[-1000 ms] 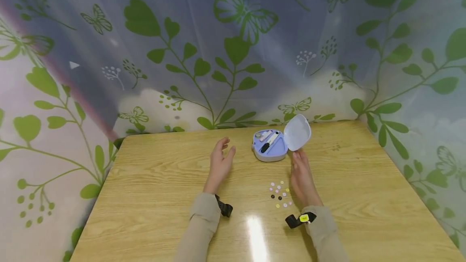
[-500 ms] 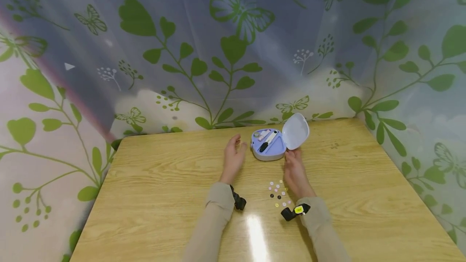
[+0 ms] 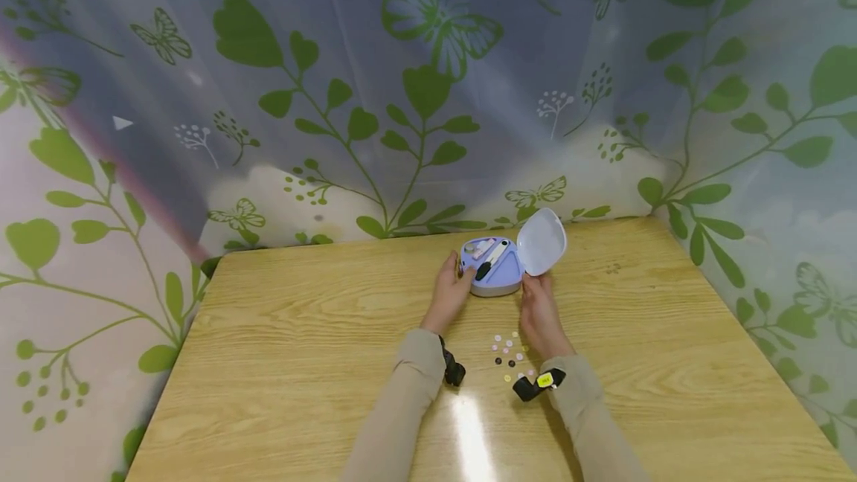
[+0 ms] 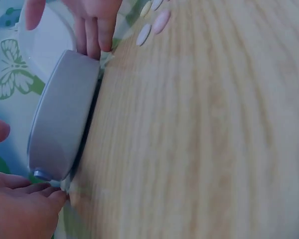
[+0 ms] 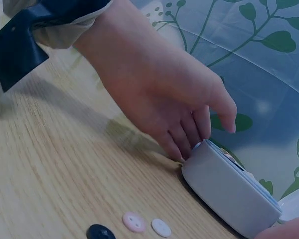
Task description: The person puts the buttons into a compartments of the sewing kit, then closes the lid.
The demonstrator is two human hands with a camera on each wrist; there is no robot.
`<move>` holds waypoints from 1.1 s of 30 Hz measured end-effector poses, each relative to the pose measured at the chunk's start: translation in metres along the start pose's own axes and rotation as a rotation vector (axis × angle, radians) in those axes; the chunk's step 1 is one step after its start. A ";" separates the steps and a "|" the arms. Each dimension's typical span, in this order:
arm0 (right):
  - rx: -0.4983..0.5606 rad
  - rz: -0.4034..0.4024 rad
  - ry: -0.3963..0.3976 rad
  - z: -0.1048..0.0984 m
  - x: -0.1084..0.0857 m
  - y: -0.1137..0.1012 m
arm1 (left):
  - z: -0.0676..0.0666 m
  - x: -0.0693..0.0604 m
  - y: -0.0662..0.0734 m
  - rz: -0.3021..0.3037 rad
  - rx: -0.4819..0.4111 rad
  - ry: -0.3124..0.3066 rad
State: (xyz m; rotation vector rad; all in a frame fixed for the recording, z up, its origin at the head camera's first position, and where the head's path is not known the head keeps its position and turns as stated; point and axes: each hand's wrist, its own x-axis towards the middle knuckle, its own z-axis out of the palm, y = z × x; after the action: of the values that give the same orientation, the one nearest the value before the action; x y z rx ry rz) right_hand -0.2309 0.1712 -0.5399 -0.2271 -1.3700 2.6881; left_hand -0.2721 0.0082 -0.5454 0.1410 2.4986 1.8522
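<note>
A small lilac-and-white sewing case [image 3: 497, 274] stands on the table, its white lid [image 3: 542, 242] raised on the right. Inside lie a white tool with a black end [image 3: 492, 259] and some smaller pale items [image 3: 477, 248]. At the case's left end is my left hand [image 3: 450, 294]; in the right wrist view its fingertips [image 5: 175, 144] touch the end wall while the thumb stands apart. My right hand [image 3: 541, 315] is at the hinge side, with fairly straight fingers [image 4: 91, 37] against the case's corner below the lid. The clasp [image 4: 43, 174] faces the left hand.
Several loose buttons, among them a black button [image 3: 498, 361] and a pink button [image 5: 133, 222], lie on the wooden table [image 3: 301, 333] in front of the case, beside the right wrist. A leaf-patterned curtain [image 3: 361, 95] hangs behind the table's back edge.
My left hand has moved right across the table to the left end of the case. The right hand has stayed near the hinge, shifting slightly left. Case and buttons look unmoved.
</note>
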 end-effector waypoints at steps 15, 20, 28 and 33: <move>-0.027 0.041 0.024 0.007 0.003 0.001 | 0.004 -0.009 -0.001 0.020 -0.027 -0.019; -0.069 0.078 0.032 0.011 0.002 -0.003 | 0.004 -0.016 -0.001 0.037 -0.024 -0.016; -0.132 0.140 -0.017 0.013 0.002 -0.010 | 0.002 -0.026 -0.003 0.037 -0.025 0.004; -0.159 0.118 -0.042 0.014 0.004 -0.009 | 0.001 -0.033 -0.003 0.061 -0.036 0.020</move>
State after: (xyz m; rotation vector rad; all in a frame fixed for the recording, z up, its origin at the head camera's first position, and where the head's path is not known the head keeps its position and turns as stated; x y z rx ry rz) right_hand -0.2373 0.1657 -0.5248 -0.2762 -1.6337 2.6926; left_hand -0.2394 0.0050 -0.5497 0.2008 2.4992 1.9292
